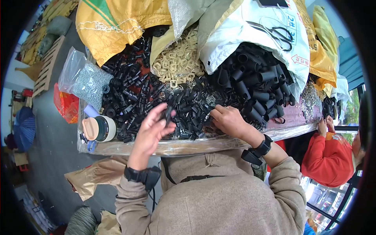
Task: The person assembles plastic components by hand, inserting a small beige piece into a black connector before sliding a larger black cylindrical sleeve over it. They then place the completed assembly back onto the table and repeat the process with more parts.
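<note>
1. The left hand is raised a little over the bench, and its fingers pinch a small black plastic part at the tips. The long axis of the part stands about upright in the picture, pointing away from the person.
2. The right hand lies to the right of this part, near but apart from it. It rests on the pile of black parts with the fingers curled down into the pile. I cannot tell if it grips one of them.
3. The left hand is clearly the nearer one to the held part.
4. The lower end of the part is hidden behind the fingers, so its exact shape is hard to make out. The black tubes reach under a white sack.
</note>
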Available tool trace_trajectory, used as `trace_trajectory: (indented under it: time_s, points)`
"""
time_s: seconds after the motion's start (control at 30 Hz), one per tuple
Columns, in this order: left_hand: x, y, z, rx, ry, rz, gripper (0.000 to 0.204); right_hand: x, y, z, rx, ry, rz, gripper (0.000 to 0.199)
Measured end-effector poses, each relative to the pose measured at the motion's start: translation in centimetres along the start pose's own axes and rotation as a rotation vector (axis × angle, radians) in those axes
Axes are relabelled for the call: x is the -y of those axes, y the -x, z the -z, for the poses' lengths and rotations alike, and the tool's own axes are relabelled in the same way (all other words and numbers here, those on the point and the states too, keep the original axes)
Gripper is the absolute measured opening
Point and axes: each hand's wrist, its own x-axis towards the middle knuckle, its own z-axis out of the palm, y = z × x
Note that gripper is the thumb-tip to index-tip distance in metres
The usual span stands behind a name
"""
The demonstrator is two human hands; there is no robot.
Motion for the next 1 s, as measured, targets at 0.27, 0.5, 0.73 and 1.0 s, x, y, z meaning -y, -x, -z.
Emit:
trace_trajectory:
  time_s: [0.27,0.5,0.73,1.0]
  points:
    - [2.0,1.0,0.0,-0.024,0.001,0.051,0.044,0.1,0.0,-0.3,-0.093,-0.058,-0.086,0.012]
    - [1.5,-0.1,-1.8,0.016,0.055,0.212,0.036,-0.7,1.2,0.3,-0.204,-0.151,-0.160,0.009]
    - [1.4,-1.7,-1.8,0.117,0.211,0.314,0.029,-0.2,1.1,1.0,-0.282,-0.181,-0.212,0.013]
    - [2.8,-2.2,-5.1,-0.033,-0.034,0.305,0.025,-1.3,1.3,-0.2,-0.250,-0.534,-0.085,0.011]
